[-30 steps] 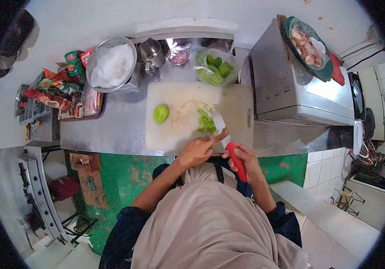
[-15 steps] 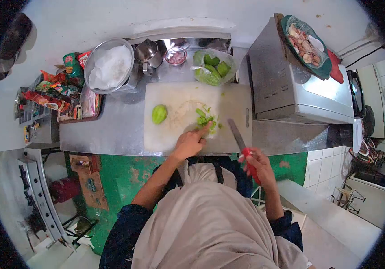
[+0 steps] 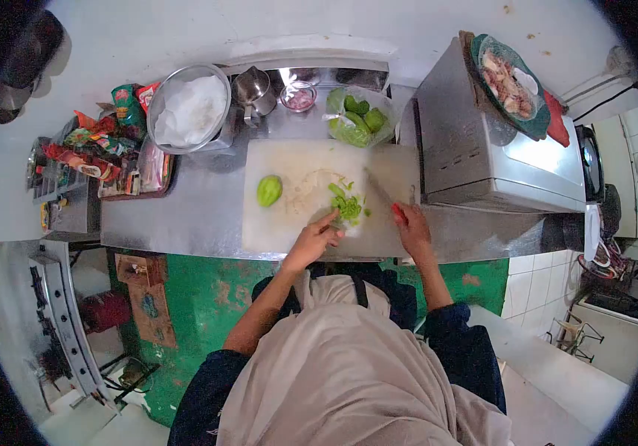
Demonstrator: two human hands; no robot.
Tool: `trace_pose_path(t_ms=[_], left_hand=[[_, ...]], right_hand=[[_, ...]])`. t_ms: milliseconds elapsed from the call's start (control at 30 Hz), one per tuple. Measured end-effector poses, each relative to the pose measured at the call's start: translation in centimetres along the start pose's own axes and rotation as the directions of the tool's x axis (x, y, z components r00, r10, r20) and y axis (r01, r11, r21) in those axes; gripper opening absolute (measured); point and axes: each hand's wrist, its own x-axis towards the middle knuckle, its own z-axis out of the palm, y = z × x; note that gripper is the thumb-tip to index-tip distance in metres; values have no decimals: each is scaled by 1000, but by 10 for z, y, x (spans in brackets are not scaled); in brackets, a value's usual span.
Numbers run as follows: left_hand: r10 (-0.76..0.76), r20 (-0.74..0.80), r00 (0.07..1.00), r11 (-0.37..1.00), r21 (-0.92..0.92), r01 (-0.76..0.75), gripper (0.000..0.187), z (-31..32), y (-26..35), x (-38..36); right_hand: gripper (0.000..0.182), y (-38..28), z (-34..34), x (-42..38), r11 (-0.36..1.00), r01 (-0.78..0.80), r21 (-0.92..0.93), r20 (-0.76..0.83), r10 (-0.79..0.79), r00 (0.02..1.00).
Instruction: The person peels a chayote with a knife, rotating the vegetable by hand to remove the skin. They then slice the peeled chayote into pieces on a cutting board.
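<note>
Gripped in right hand [image 3: 412, 232], red-handled knife [image 3: 387, 199] lies beside chopped greens [image 3: 348, 205].

Bright, even light from above; the pale wall washes out. Glare streaks the steel countertop [image 3: 185, 215] and the boxy silver appliance [image 3: 497, 160]. Strong fisheye bending with a black vignette at the edges. Fine detail is soft.

Metal bowl of white stuff [image 3: 189, 110] far up-left of the fingers, steel cup [image 3: 252, 88] and small glass bowl [image 3: 299, 96] above them, silver oven [image 3: 493, 149] to their right, plate of food [image 3: 508, 78] atop it, snack packets [image 3: 103, 145] far left.
</note>
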Motion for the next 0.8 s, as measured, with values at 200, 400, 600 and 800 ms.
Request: trace_pose_path(t_ms=[200,400,600,800], left_hand=[[-31,-1,1000,999,-30,31,54,-3,-7,3],[39,4,999,997,-60,-38,68,1,-2,5],[-86,-17,996,994,-64,84,80,-4,13,7],[-132,-1,991,981,-146,130,86,-4,14,11]], right_hand=[[33,-18,-28,-14,983,-40,178,164,10,986],[34,-9,-10,11,998,30,57,43,-32,999],[33,-40,-30,6,998,22,61,282,-38,959],[32,-30,-24,19,995,79,57,192,-89,977]])
